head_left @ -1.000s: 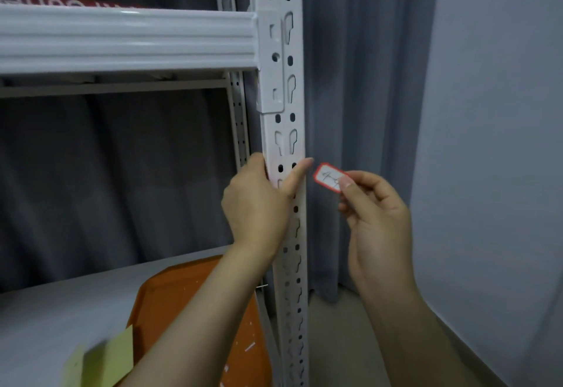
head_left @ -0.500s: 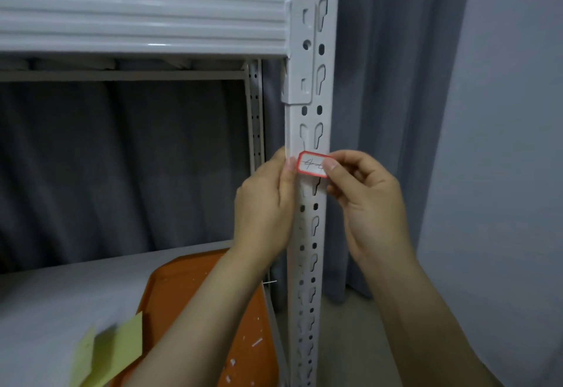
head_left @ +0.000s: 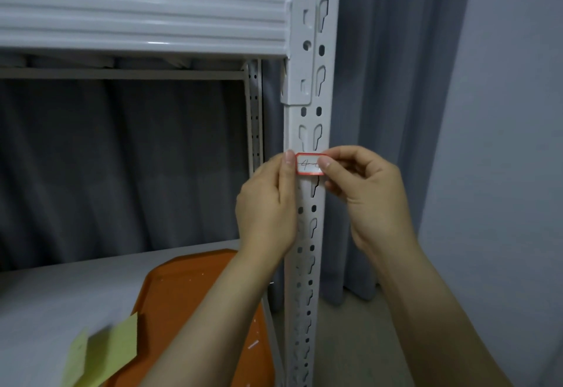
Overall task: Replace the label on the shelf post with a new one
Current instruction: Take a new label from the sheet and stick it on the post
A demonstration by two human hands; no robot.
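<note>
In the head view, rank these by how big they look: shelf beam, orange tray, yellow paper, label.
1. shelf beam
2. orange tray, partly covered and cropped
3. yellow paper
4. label

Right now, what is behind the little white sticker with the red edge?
Behind the red-bordered white label is the white perforated metal shelf post. The left hand and right hand hold the label's ends. Any holes directly behind it are covered, unseen.

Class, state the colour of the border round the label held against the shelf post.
Red, round a white label; the head view shows it best.
</note>
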